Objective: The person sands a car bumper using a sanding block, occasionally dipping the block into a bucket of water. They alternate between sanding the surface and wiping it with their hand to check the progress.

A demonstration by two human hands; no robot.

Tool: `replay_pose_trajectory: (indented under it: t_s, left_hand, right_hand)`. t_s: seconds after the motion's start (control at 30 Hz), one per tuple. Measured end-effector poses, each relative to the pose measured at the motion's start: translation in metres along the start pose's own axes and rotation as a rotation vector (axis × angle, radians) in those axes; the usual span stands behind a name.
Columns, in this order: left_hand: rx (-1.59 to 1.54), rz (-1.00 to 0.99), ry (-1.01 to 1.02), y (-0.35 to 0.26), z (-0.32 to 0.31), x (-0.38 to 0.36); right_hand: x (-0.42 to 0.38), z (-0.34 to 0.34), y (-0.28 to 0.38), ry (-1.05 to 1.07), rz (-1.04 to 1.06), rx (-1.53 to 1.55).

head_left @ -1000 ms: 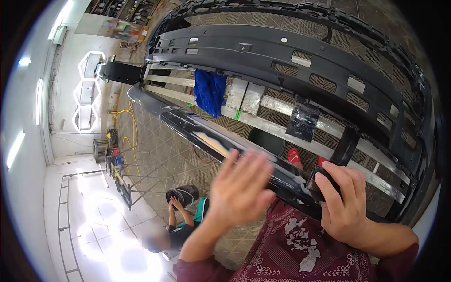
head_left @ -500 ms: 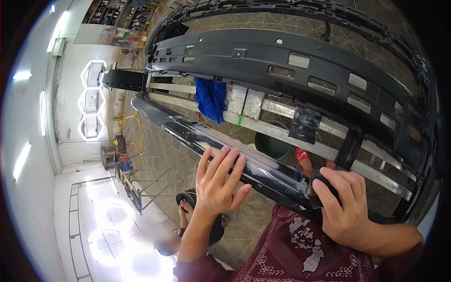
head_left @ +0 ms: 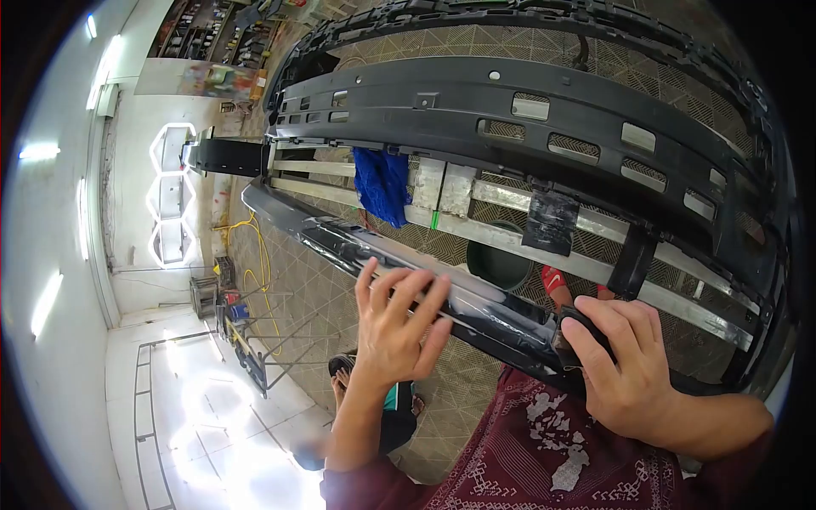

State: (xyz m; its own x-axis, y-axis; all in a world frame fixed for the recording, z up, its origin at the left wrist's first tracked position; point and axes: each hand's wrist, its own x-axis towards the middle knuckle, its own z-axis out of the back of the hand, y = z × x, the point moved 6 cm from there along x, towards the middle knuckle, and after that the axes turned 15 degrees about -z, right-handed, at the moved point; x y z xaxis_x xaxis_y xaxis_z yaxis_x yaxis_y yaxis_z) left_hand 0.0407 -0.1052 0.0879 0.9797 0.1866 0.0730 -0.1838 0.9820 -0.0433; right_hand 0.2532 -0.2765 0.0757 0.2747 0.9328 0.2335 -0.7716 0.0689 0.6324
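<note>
Just beyond the bumper (head_left: 484, 297), blue cloth (head_left: 382, 187) over rails (head_left: 476, 229)

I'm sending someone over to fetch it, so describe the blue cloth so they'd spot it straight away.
Find the big black bumper panel with rectangular cutouts. Just below it in view run pale metal rails; the blue cloth drapes crumpled over them, left of centre. Its vivid blue sets it apart from the silvery wrapping beside it.
</note>
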Motion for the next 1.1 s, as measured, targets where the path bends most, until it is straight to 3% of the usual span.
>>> replay_pose_trajectory:
  t_s: [0.1,0.4,0.57,0.67,1.0,1.1]
  left_hand:
    - [-0.028,-0.097,-0.057,-0.011,0.0,-0.002]
    - [0.124,0.017,-0.021,0.062,0.008,-0.028]
    - [0.027,0.038,-0.039,0.056,0.008,-0.022]
    - [-0.223,-0.076,-0.053,0.044,0.006,-0.015]
    - [-0.213,-0.108,0.059,0.05,0.006,0.001]
    - [-0.258,-0.201,0.053,0.036,0.003,0.002]
  right_hand:
    - [0.0,0.0,0.0,-0.002,-0.002,0.001]
    - [0.0,-0.001,0.0,-0.01,-0.003,0.015]
    - [0.0,-0.001,-0.001,-0.012,0.006,0.013]
    - [-0.001,-0.002,0.0,-0.008,0.009,0.013]
    - [0.0,-0.002,0.0,-0.019,0.006,0.043]
    - [0.001,-0.001,0.0,-0.014,0.001,0.035]
